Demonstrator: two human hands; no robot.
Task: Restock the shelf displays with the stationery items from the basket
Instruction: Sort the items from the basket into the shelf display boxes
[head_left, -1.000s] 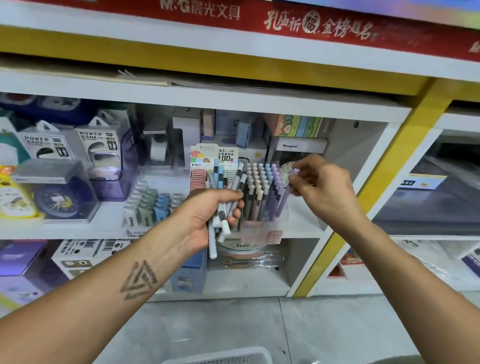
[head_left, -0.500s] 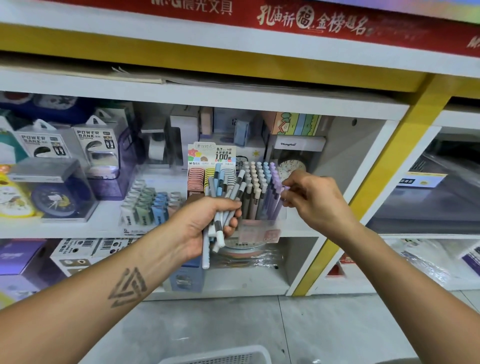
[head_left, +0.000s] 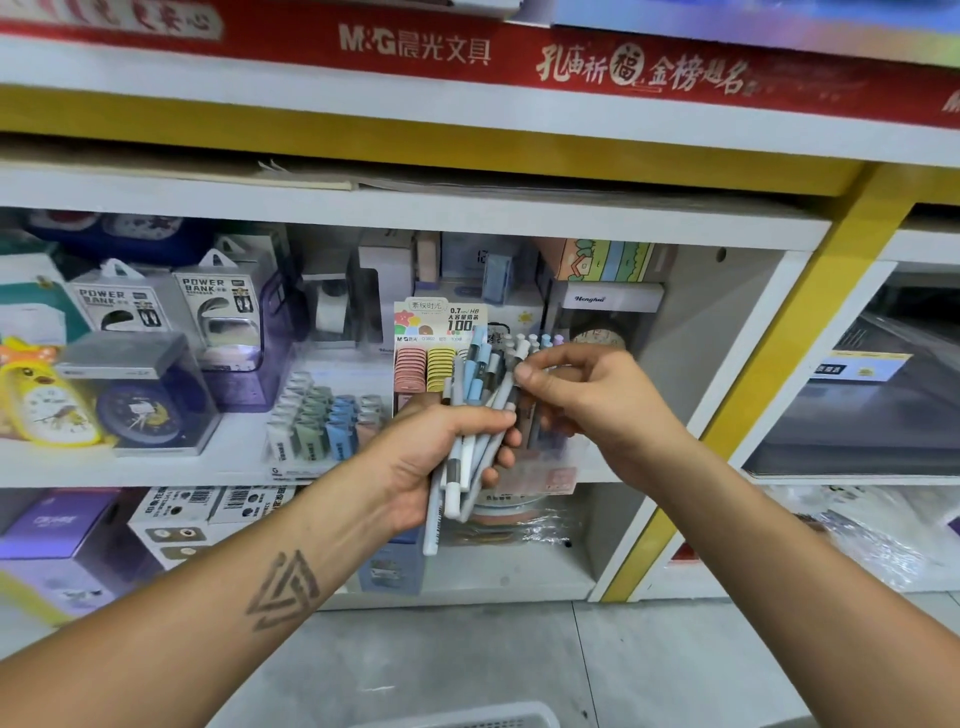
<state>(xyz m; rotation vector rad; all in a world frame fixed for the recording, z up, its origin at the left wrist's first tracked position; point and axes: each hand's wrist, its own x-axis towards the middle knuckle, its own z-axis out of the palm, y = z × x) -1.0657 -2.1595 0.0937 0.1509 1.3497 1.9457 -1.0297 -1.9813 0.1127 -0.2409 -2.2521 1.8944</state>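
The right hand's fingertips (head_left: 524, 372) are pressed together on the upper end of one slim grey pen near the top of the bundle, thumb and forefinger pinching it; which pen exactly is hard to tell, since the tips overlap. The left hand (head_left: 441, 457) is curled round the middle of that bundle of slender grey, white and pale-blue plastic pens (head_left: 475, 421), thumb across the front, fingers wrapped behind.

The bundle stands nearly upright, its long axis leaning a little to the right at the top, so the upper ends fan out toward the right hand (head_left: 597, 410) while the lower ends stick out below the left palm. The right hand is the nearer one to the free pen ends and lies just to their right; the likely next move is a pull up and to the right along that axis to slide one pen out, with the left hand easing its hold only enough to let it go.

Just behind both hands, on the white shelf board (head_left: 156, 467), stands the clear plastic pen display box (head_left: 540, 467) with upright pastel-capped pens, mostly hidden by the hands. It lies straight beyond the bundle, so the picked pen would have a short way to go. At the bottom edge, nearest the person, shows the rim of the white plastic mesh basket (head_left: 467, 717); its contents are out of view.
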